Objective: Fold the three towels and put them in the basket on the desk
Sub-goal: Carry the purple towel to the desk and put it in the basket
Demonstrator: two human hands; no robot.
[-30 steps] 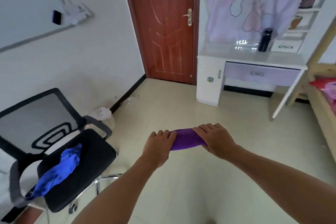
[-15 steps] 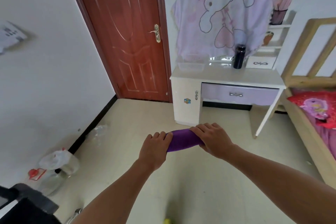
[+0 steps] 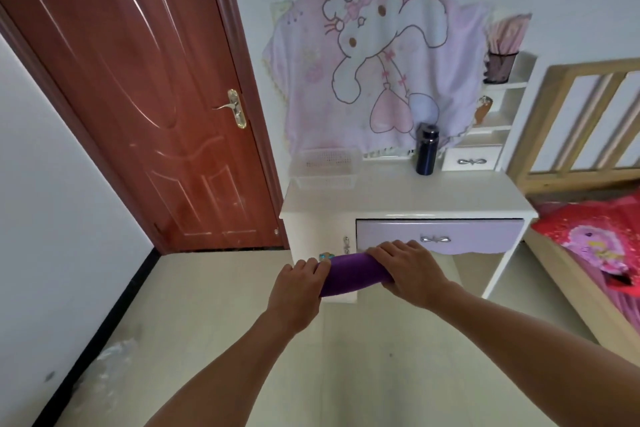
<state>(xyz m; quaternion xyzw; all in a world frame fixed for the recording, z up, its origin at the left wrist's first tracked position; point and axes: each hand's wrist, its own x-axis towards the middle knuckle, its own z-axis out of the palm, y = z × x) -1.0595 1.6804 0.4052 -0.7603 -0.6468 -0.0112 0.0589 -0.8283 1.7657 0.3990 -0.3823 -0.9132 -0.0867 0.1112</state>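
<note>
A folded purple towel [image 3: 353,273] is held level in front of me, just before the desk's drawer. My left hand [image 3: 298,289] grips its left end and my right hand [image 3: 410,270] covers its right end. The clear plastic basket [image 3: 325,168] stands on the back left corner of the white desk [image 3: 460,196], well beyond and above my hands. No other towel shows in this view.
A dark bottle [image 3: 426,149] stands on the desk to the right of the basket. A small drawer unit [image 3: 472,158] and shelves sit at the desk's back right. A red door [image 3: 138,97] is on the left, a wooden bed [image 3: 588,218] on the right.
The view has swung right and closer to the desk. The chair with the blue towel has left the frame. Both hands still hold the purple towel the same way.
</note>
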